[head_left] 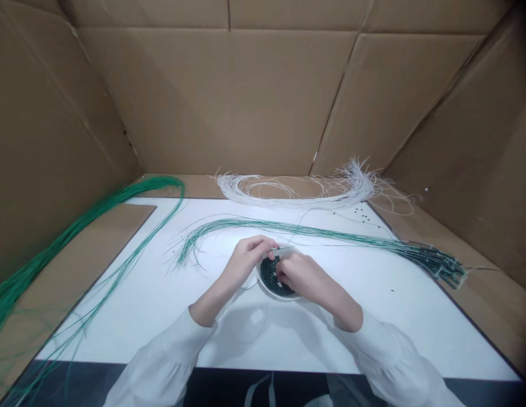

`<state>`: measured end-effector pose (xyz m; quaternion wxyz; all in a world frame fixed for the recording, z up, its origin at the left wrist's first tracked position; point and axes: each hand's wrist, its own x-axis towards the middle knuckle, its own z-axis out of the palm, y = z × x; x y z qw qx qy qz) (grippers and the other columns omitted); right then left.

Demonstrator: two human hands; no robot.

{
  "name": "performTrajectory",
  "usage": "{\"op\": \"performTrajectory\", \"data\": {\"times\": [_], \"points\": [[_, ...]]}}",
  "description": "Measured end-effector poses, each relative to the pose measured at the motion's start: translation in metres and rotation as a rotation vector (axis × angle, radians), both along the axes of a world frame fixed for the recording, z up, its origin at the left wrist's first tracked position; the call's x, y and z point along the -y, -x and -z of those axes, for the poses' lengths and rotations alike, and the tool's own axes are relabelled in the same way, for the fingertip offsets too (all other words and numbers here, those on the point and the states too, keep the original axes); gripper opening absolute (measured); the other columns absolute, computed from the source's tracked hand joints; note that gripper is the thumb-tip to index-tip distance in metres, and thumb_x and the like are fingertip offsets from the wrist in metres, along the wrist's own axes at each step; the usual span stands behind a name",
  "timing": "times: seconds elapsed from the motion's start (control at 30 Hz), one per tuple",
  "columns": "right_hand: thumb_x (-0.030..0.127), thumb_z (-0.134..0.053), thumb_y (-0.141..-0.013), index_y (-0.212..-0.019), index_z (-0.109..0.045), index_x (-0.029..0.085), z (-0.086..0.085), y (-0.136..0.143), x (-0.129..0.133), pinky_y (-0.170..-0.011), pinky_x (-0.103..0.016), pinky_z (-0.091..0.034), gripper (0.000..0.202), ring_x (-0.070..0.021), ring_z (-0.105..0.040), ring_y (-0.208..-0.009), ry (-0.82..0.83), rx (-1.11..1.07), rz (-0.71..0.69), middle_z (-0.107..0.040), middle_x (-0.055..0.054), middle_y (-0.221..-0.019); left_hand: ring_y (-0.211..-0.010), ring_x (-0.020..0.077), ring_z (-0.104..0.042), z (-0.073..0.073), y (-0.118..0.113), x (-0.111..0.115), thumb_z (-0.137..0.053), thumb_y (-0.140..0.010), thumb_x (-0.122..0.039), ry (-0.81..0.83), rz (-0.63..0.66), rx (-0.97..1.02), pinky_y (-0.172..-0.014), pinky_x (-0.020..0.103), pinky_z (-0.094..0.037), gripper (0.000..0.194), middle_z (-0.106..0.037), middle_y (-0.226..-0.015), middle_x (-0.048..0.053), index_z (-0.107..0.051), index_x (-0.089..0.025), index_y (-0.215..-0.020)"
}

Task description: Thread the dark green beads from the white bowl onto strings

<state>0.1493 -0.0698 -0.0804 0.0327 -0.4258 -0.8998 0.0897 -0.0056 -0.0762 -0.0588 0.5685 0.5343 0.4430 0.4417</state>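
Note:
A small white bowl [266, 289] filled with small dark pieces [270, 276], a few pale ones among them, stands on the white table in front of me. My left hand [251, 253] is closed at the bowl's upper left rim, thumb and fingers pinching a thin strand [286, 247] that runs toward the right. Over the right side of the bowl, my right hand [300, 272] has its fingers curled down into the dark pieces. Whatever its fingertips grip is hidden. Just beyond both hands lies a bundle of green strands [313, 230] with dark clustered pieces [443, 263] at its right end.
A coil of white strands [288, 198] lies at the back. A thick green bundle [97, 206] hangs along the left side onto the table [394, 328]. Several tiny dark bits [363, 216] are scattered at the back right. Cardboard walls [220, 102] enclose the back and sides.

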Motion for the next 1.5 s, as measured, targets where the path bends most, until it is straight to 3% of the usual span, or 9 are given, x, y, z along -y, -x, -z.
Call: {"op": "performTrajectory", "data": {"times": [0.13,0.33,0.47,0.6,0.83,1.2,1.5], "points": [[0.008,-0.051,-0.072,-0.064,-0.061,0.017,-0.005,-0.007,-0.001,-0.051,-0.022,-0.034,0.015,-0.0129,-0.052,-0.058,0.117,-0.144,0.010,-0.061,-0.001,-0.066,-0.059,0.0084,-0.048,0.004,0.000,0.000,-0.064,-0.067,-0.032,-0.047,-0.006,-0.014,-0.057,0.019,-0.036,0.020,-0.057,-0.063,0.000,-0.062,-0.013,-0.071],[0.013,-0.053,-0.075,-0.075,-0.065,0.018,-0.020,-0.026,-0.001,-0.064,-0.025,-0.047,0.013,-0.0141,-0.060,-0.065,0.243,-0.618,0.116,-0.066,-0.001,-0.072,-0.059,0.0088,-0.051,0.004,0.000,0.000,-0.065,-0.066,-0.029,-0.045,-0.025,0.008,-0.060,0.020,-0.038,0.019,-0.057,-0.062,0.000,-0.060,-0.012,-0.071],[0.028,-0.065,-0.070,-0.081,-0.066,0.016,-0.017,-0.034,-0.002,-0.069,-0.031,-0.052,0.017,-0.0194,-0.064,-0.073,0.303,-0.998,0.247,-0.068,-0.005,-0.080,-0.058,0.0095,-0.054,0.003,-0.001,0.002,-0.063,-0.068,-0.028,-0.011,-0.022,0.000,-0.059,0.020,-0.039,0.017,-0.057,-0.058,0.000,-0.058,-0.012,-0.072],[0.029,-0.070,-0.065,-0.078,-0.068,0.017,-0.015,-0.034,-0.002,-0.067,-0.030,-0.054,0.018,-0.0188,-0.065,-0.069,0.429,-1.225,0.304,-0.069,-0.005,-0.077,-0.057,0.0099,-0.055,0.004,-0.001,0.001,-0.062,-0.069,-0.028,-0.005,-0.021,-0.023,-0.057,0.019,-0.038,0.018,-0.059,-0.057,-0.001,-0.060,-0.013,-0.077],[0.028,-0.073,-0.063,-0.078,-0.069,0.017,-0.015,-0.032,-0.002,-0.061,-0.029,-0.053,0.019,-0.0188,-0.065,-0.068,0.523,-1.319,0.322,-0.069,-0.006,-0.078,-0.058,0.0094,-0.055,0.003,-0.002,0.001,-0.061,-0.068,-0.025,-0.051,-0.038,-0.023,-0.060,0.019,-0.040,0.014,-0.058,-0.057,0.000,-0.060,-0.011,-0.072],[0.024,-0.074,-0.061,-0.071,-0.069,0.019,-0.009,-0.031,-0.006,-0.055,-0.024,-0.051,0.012,-0.0146,-0.062,-0.061,0.528,-1.343,0.310,-0.067,-0.003,-0.068,-0.060,0.0110,-0.057,0.002,-0.002,0.003,-0.062,-0.070,-0.029,-0.089,-0.013,-0.048,-0.061,0.021,-0.042,0.018,-0.060,-0.060,0.002,-0.061,-0.012,-0.075],[0.023,-0.077,-0.053,-0.070,-0.070,0.019,-0.008,-0.029,-0.006,-0.051,-0.022,-0.047,0.018,-0.0115,-0.059,-0.056,0.684,-1.482,0.359,-0.066,-0.003,-0.066,-0.060,0.0104,-0.056,0.000,-0.001,0.004,-0.063,-0.069,-0.030,-0.094,-0.014,-0.019,-0.061,0.021,-0.042,0.019,-0.060,-0.059,0.001,-0.061,-0.012,-0.074]]}}
